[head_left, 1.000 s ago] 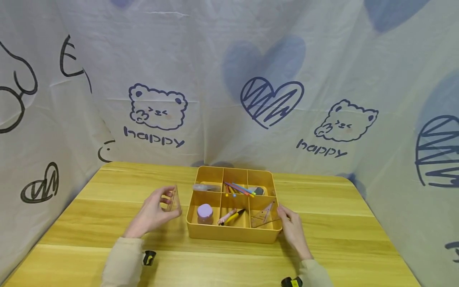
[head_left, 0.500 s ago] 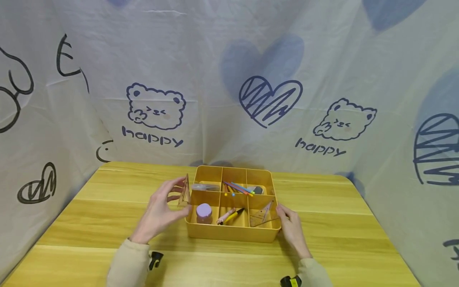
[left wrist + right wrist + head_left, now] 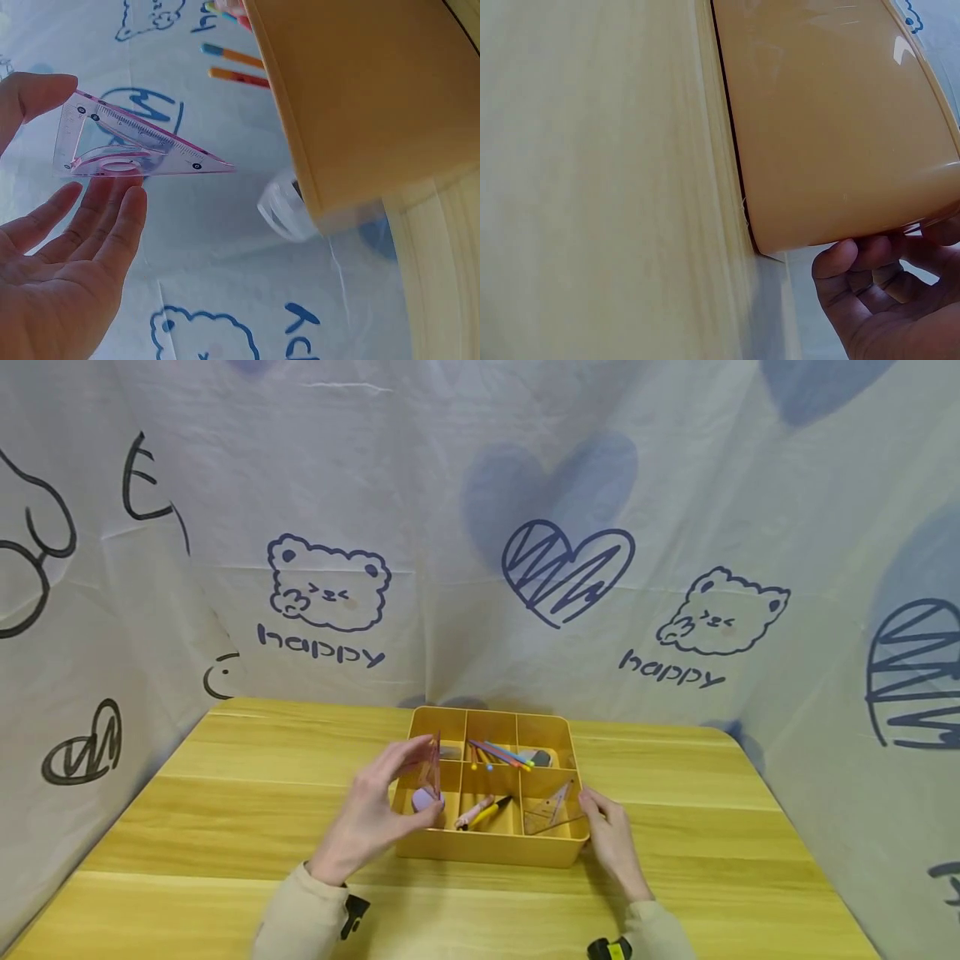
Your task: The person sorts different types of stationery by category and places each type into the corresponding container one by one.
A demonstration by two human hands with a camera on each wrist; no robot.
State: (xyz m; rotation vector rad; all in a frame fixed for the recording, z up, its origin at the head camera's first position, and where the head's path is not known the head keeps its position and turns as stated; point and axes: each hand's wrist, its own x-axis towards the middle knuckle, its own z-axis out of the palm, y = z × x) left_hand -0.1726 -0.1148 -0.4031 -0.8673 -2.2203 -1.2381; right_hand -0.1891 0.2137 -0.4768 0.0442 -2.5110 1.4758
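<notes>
My left hand (image 3: 367, 810) pinches a clear pink set square (image 3: 180, 154) by its edges, thumb on one side and fingertips on the other. It is held upright above the front left compartment of a yellow compartment box (image 3: 487, 850). Beneath it a purple-lidded jar (image 3: 423, 799) is partly covered by the hand. At the box's right front corner, my right hand (image 3: 613, 839) grips the wall, thumb at the rim and fingers curled against the outside. Other clear triangular rulers (image 3: 553, 808) lie in the front right compartment.
A pink pen (image 3: 474, 812) and a yellow-and-black pen (image 3: 492, 812) lie in the front middle compartment. Thin coloured sticks (image 3: 498, 754) lean in the back middle one. A dark-and-white object (image 3: 540, 760) sits back right. A printed cloth (image 3: 450, 635) hangs behind the wooden table (image 3: 675, 827).
My left hand has moved right with the set square, from the table left of the box to above its front left compartment. The right hand stays on the box.
</notes>
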